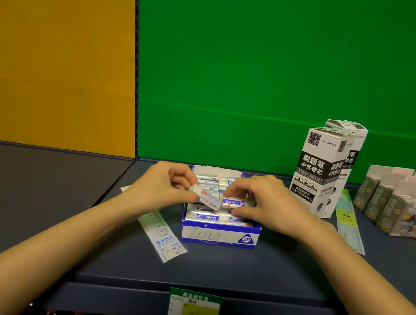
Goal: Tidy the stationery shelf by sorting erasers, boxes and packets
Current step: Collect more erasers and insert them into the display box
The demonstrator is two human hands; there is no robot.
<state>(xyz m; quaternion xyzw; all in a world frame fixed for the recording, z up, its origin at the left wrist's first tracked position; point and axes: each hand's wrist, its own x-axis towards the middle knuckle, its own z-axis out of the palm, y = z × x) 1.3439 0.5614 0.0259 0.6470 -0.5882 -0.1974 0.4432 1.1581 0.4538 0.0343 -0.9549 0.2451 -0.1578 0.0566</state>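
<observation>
A blue and white eraser box (219, 236) marked 2B stands open on the dark shelf (238, 272), holding several white erasers with blue bands. Over its left side, my left hand (163, 187) pinches a wrapped white eraser (206, 199), tilted. My right hand (267, 204) grips a blue-banded eraser (234, 202) just above the box's middle. The two held erasers nearly touch.
A packaged ruler (162, 237) lies left of the box, partly under my left forearm. Two tall white refill boxes (321, 169) stand at the back right, a green packet (348, 221) lies beside them, and several small grey and pink boxes (404, 205) sit far right. A price tag (194, 307) hangs on the shelf's front edge.
</observation>
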